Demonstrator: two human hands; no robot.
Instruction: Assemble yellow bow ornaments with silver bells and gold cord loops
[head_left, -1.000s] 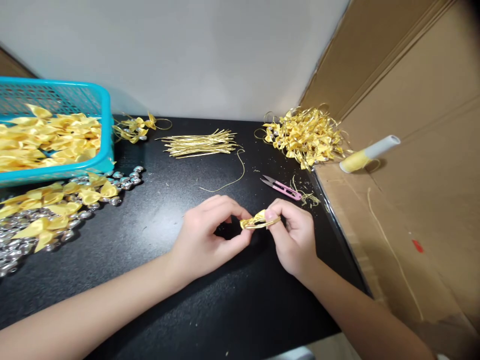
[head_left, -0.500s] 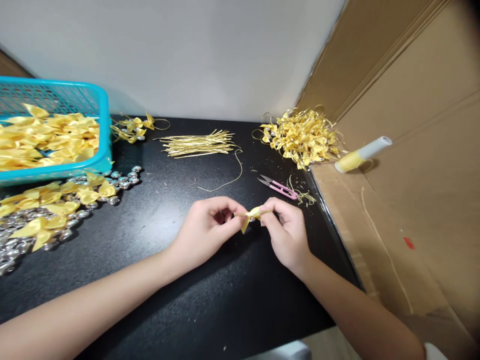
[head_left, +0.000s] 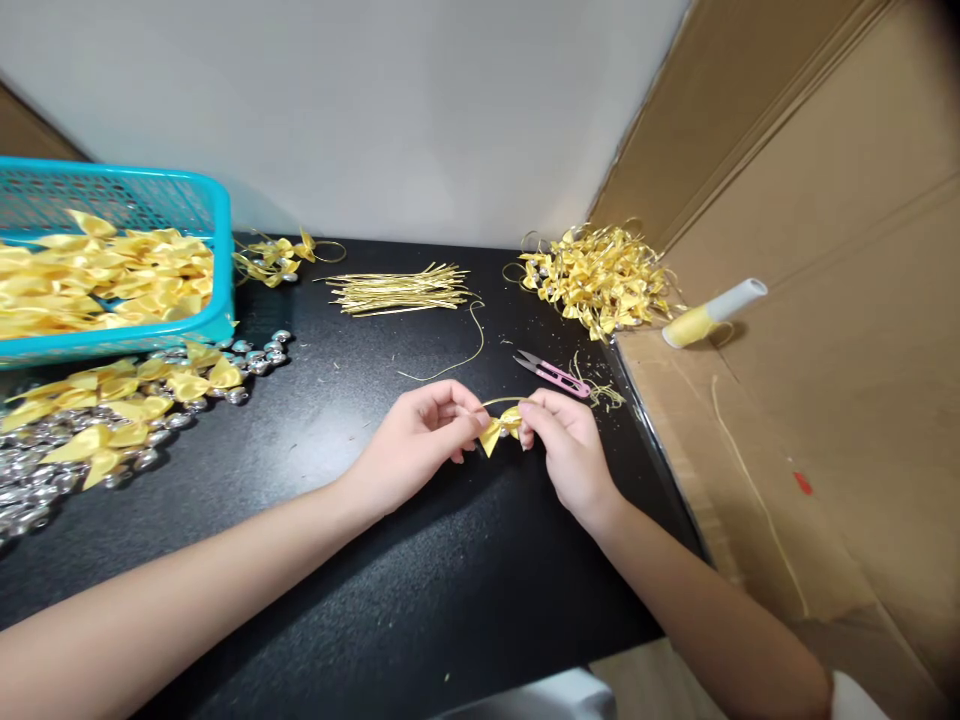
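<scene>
- Ribbon, glossy yellow and satin-like, forms a small bow between the two hands, over the black, speckled tabletop.
- Left hand: thumb and fingertips meet at the bow's left end, apparently nipping a thin, shiny gold cord; whether they catch ribbon too, I cannot tell.
- Right hand: thumb and forefinger pinch the bow's right end, and the cord runs into the same grip.
- Weight is probably next to nothing; the ribbon looks soft and easily creased, its sheen suggesting some slip under the fingertips.
- Cord seems springier: it arches above the bow from hand to hand, so it likely keeps a curve but could kink if bent sharply.
- Best hold, I judge, is light and close to the gathered middle, since hard squeezing would flatten the folds; the pointed tail at lower left hangs loose and offers poor purchase.
- Pink-handled metal snips lie just beyond the right hand.
</scene>
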